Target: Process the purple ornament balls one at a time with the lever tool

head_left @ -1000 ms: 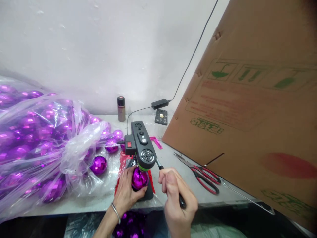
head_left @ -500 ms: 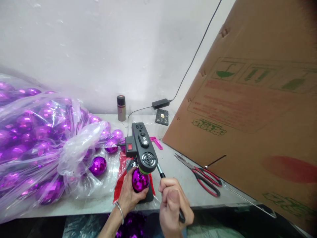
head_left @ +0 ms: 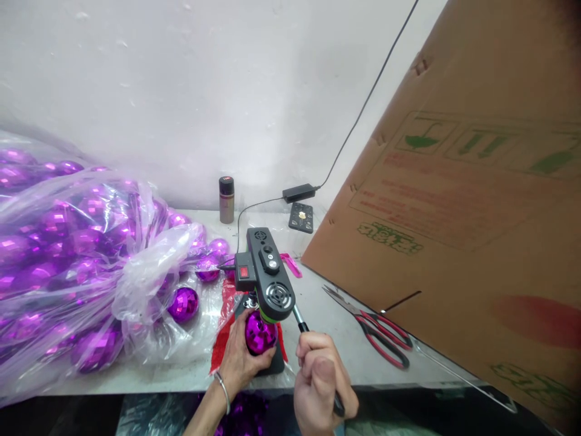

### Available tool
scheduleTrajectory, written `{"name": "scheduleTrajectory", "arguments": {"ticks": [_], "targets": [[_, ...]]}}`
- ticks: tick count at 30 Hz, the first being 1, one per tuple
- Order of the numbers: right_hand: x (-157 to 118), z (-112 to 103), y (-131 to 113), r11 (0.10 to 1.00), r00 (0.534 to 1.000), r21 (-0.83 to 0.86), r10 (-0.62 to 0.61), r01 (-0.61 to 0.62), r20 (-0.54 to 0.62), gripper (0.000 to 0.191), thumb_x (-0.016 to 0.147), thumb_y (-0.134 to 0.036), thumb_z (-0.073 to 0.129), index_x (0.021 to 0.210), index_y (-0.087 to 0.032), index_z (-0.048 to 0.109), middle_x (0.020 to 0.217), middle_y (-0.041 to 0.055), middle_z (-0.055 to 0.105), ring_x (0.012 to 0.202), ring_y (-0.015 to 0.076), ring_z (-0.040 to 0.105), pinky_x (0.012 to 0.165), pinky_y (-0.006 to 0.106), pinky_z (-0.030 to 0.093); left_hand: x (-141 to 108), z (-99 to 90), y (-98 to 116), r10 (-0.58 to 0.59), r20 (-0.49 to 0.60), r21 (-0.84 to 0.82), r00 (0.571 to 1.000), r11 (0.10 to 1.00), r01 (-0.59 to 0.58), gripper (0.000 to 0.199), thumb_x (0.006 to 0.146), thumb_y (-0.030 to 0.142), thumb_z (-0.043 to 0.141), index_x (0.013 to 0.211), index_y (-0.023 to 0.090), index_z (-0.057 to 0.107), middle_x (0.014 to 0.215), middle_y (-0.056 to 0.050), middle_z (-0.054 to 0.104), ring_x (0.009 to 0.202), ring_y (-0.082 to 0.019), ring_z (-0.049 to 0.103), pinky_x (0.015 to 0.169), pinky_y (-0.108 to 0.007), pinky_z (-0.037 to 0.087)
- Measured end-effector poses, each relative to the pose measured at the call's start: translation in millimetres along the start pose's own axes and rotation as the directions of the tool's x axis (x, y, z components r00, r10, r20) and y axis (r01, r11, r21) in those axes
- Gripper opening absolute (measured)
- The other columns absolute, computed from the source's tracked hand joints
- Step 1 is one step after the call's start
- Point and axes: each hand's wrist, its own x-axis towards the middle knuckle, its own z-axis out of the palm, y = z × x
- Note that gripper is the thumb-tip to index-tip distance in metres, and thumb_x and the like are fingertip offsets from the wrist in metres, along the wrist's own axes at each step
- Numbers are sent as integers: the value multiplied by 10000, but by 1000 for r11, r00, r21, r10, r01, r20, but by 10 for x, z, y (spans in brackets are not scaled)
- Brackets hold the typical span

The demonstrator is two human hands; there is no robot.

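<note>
A shiny purple mirror-tiled ball (head_left: pixel 261 334) sits under the near end of a black bench machine (head_left: pixel 269 266) with a red switch. My left hand (head_left: pixel 240 351), a bracelet on its wrist, is wrapped round the ball's left and near sides. The ball's top is hidden by the machine head. On the right, my right hand (head_left: pixel 323 381) is closed round the black grip of a metal lever handle (head_left: pixel 302 322) that runs up to the machine. Beneath the machine a black base and a red sheet (head_left: pixel 221 346) show in part.
A clear plastic bag (head_left: pixel 149 266) full of purple balls fills the left; a loose ball (head_left: pixel 184 304) lies beside it. Red-handled scissors (head_left: pixel 381 333) lie right, by a large cardboard box (head_left: pixel 436 212). Behind stand a spray can (head_left: pixel 226 200) and a power adapter (head_left: pixel 298 193).
The whole view has shifted slightly, so everything appears a little further right. Both hands keep the same hold on the ball and the lever.
</note>
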Motion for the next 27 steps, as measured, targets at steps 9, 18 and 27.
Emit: {"name": "scheduleTrajectory", "arguments": {"ticks": [9,18,27], "targets": [[50,100,-12,998,997,-15,-56,55,-59,492,1183,-269,490,693,-229,462,607,-63,453,567,109,534,550,261,389,10,14,-4,23,-2,11,1000,1000,-23,846,676,439,872,1434,147,635,1369,-215,776,1295,-437,751,1161,-664,599],[143,237,-115,999,986,-22,-41,38,-160,528,1179,-296,511,657,-235,467,595,-63,431,518,107,464,478,253,313,8,25,25,35,3,69,999,997,-35,848,697,443,855,1458,144,631,1311,-196,795,1235,-410,778,1121,-614,637],[71,227,-56,998,982,-62,12,-24,-191,565,1184,-375,522,646,-238,418,625,-55,442,524,111,461,489,258,316,15,49,22,47,1,51,999,998,-47,844,703,422,858,1467,141,635,1288,-201,801,1211,-418,786,1106,-641,642]]}}
